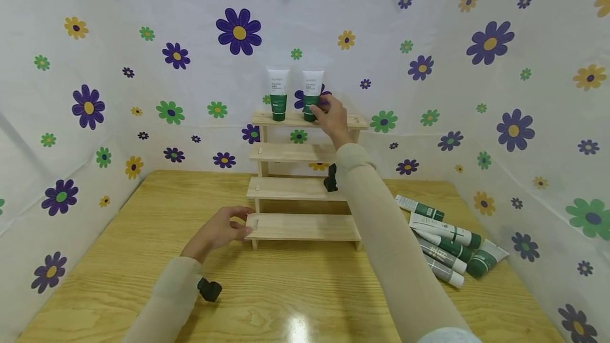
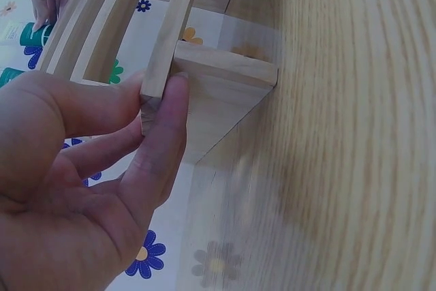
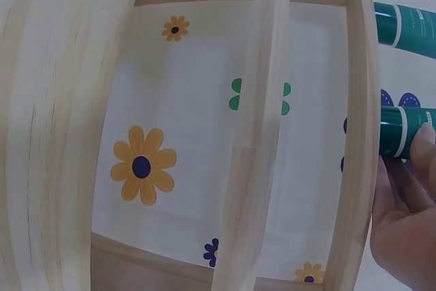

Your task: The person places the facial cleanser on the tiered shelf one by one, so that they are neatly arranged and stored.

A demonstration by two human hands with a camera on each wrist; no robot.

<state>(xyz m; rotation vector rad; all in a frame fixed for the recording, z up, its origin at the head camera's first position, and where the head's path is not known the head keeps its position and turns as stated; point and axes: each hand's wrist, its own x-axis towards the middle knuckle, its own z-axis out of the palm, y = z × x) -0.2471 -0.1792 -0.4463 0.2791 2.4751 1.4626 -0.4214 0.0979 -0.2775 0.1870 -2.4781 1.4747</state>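
Observation:
A wooden tiered display rack (image 1: 305, 225) stands on the table, with two green-and-white squeeze tubes upright on its top shelf. My right hand (image 1: 333, 118) pinches the lower green part of the right-hand tube (image 1: 312, 84), whose base rests on the shelf or very close to it. Beside it, the other tube (image 1: 278, 94) stands untouched. My left hand (image 1: 223, 231) pinches the left end of the bottom shelf (image 2: 167, 56) between thumb and fingers. In the right wrist view, my right hand (image 3: 409, 216) is partly cut off by the frame edge.
Several squeeze tubes (image 1: 445, 232) lie in a loose pile on the table to the right of the rack, near my right forearm. A flower-patterned white cloth (image 1: 200, 68) hangs behind and on both sides. The wooden table (image 1: 267, 290) extends in front.

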